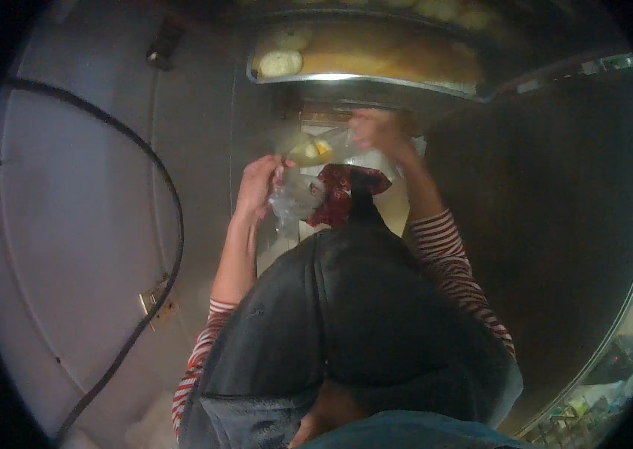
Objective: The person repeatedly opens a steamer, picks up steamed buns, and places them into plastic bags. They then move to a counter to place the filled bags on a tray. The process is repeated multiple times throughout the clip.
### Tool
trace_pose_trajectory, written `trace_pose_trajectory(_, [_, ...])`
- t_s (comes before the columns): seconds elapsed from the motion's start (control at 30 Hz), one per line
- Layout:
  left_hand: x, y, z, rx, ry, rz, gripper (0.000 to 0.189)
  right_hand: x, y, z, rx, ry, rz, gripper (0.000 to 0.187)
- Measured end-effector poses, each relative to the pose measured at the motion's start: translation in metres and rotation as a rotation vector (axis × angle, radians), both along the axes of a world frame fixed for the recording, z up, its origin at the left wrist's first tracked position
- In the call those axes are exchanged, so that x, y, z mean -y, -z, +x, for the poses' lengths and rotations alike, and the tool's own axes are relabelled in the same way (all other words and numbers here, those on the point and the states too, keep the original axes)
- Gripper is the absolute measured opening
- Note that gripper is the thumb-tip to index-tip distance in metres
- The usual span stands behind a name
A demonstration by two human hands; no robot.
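Note:
My left hand (265,182) grips the crumpled edge of a clear plastic bag (294,199), left of the middle of the view. Pale, rounded pieces of food, one with an orange-yellow side (322,148), show through thin clear plastic between my hands. My right hand (378,132) is raised at the bag's right side, its fingers bent and blurred; whether it grips the plastic cannot be told. Below the plastic lies dark red patterned material (339,193), partly hidden by my dark vest.
A metal-edged tray (350,77) with a round pale bun (281,63) stands ahead, more buns behind it. A black hose or cable (179,213) curves down the left past a metal latch (152,300). Mixed items lie behind a curved edge at lower right.

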State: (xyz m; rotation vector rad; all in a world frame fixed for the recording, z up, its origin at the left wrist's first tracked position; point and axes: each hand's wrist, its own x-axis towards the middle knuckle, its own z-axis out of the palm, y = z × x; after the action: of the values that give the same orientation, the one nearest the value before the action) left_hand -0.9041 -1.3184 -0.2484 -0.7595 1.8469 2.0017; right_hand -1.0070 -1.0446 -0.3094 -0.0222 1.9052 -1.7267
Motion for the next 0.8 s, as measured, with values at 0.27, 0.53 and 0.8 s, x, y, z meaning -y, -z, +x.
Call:
trace_pose_trajectory(0.27, [-0.007, -0.035, -0.011, 0.22, -0.005, 0.413, 0.033, -0.183, 0.108, -0.22, -0.782, 0.37, 1.258, 0.046])
trace_pose_trajectory(0.53, [-0.014, -0.066, 0.011, 0.16, 0.141, 0.295, 0.074, -0.183, 0.064, -0.185, -0.485, 0.439, 1.105, 0.047])
trace_pose_trajectory(0.8, [-0.016, -0.085, 0.031, 0.067, 0.258, 0.236, 0.091, -0.073, -0.063, -0.021, 0.05, 0.381, -1.042, 0.058])
